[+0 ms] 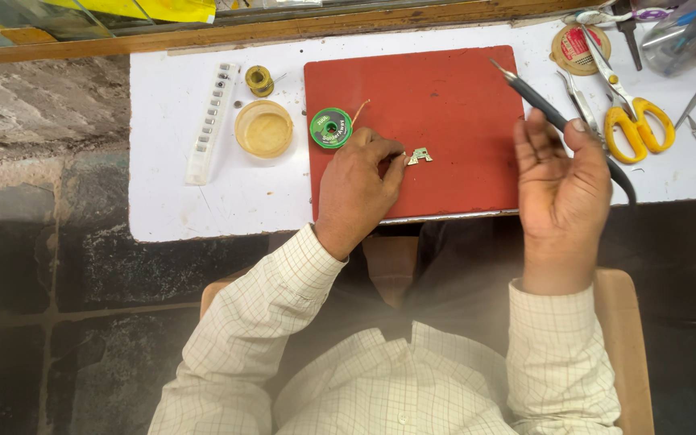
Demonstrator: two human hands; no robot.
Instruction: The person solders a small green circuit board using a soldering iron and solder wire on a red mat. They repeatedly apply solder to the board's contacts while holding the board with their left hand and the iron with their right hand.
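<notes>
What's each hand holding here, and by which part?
The right hand holds a black soldering iron by its handle, tip pointing away. The left hand pins a small green circuit board on the red mat by its left edge with the fingertips.

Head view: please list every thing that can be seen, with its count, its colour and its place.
mat: 1, red, middle of the table
table: 1, white, under the mat
small part: 1, green and silver, on the mat, at the left fingertips
green spool: 1, green, left edge of the mat
small spool: 1, brass-coloured, left of the mat, far side
round tin: 1, yellowish, left of the mat
plastic strip: 1, clear white, far left
scissors: 1, yellow handles, right of the mat
soldering iron: 1, black, in the right hand
left hand: 1, pinching the small part
right hand: 1, holding the soldering iron
</notes>
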